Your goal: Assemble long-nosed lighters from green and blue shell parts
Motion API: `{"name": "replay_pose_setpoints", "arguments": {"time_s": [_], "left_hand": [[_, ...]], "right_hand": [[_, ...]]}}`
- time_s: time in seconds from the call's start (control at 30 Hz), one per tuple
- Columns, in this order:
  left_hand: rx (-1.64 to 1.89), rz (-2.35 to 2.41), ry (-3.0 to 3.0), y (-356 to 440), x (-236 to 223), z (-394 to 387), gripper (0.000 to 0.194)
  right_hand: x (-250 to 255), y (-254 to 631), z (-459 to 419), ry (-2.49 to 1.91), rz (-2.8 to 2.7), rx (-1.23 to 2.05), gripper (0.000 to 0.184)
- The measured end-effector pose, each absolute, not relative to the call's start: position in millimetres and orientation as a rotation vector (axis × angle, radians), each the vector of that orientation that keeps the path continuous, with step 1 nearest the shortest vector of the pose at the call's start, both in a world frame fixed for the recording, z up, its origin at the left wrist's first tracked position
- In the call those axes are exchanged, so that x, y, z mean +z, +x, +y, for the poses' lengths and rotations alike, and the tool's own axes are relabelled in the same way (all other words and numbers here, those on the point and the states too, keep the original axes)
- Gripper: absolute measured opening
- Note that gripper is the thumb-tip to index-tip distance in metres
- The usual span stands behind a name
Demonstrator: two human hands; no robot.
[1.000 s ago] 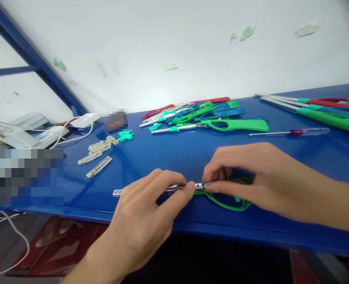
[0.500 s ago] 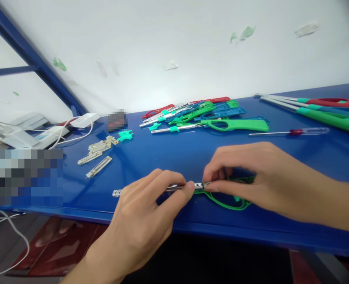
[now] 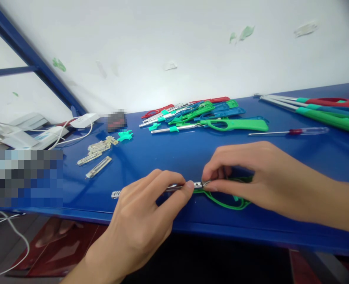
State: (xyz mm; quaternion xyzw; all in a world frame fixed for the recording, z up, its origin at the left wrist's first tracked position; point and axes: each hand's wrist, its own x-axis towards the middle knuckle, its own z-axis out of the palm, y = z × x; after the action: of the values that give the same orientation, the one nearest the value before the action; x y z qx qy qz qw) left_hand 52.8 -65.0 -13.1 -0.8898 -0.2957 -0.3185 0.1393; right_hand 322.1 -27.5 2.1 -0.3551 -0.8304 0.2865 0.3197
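Note:
My left hand [image 3: 147,205] is closed around the slotted metal tube [image 3: 198,185] of a long-reach lighter, its thumb and fingers pressing near the tube's right end. The tube's other tip pokes out left of the knuckles. My right hand [image 3: 257,177] pinches at that right end, where a thin wire [image 3: 207,182] shows; the fingers hide most of it. Below the right hand lies a green lighter handle shell [image 3: 224,205] on the blue table, its looped trigger guard visible and the rest covered by the hand.
Several lighter parts in green, blue and red [image 3: 236,124] lie behind my hands. A screwdriver [image 3: 295,131] and more lighters [image 3: 331,112] rest to the right. Leftward are small clear plastic pieces [image 3: 99,167], teal clips [image 3: 125,136] and white cables [image 3: 74,136]. The table's front edge [image 3: 221,232] is close.
Both hands hold nearly the same pose at the tube. The whole view has shifted very slightly; nothing has visibly been taken up or let go.

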Motion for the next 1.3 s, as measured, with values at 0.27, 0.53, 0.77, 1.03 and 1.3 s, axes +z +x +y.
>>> {"name": "replay_pose_setpoints", "arguments": {"time_s": [0.27,0.53,0.77,1.03,1.3], "left_hand": [[-0.918,-0.865,-2.565,53.2,-12.8,-65.2,0.023],[-0.912,-0.878,-2.564,52.9,-12.1,-66.9,0.024],[-0.923,-0.889,-2.545,52.9,-13.3,-67.7,0.027],[-0.887,-0.893,-2.539,49.4,-16.2,-66.3,0.041],[-0.904,-0.876,-2.53,48.3,-15.1,-67.0,0.044]], "right_hand": [[6.3,319.5,-27.9,-0.953,-2.196,0.728,0.044],[0.9,325.2,-27.7,-0.881,-2.247,0.661,0.015],[0.5,326.0,-25.8,-0.848,-2.302,0.597,0.021],[1.2,326.0,-27.3,-0.8,-2.326,0.533,0.032],[-1.5,326.6,-26.5,-0.763,-2.351,0.496,0.026]]}}
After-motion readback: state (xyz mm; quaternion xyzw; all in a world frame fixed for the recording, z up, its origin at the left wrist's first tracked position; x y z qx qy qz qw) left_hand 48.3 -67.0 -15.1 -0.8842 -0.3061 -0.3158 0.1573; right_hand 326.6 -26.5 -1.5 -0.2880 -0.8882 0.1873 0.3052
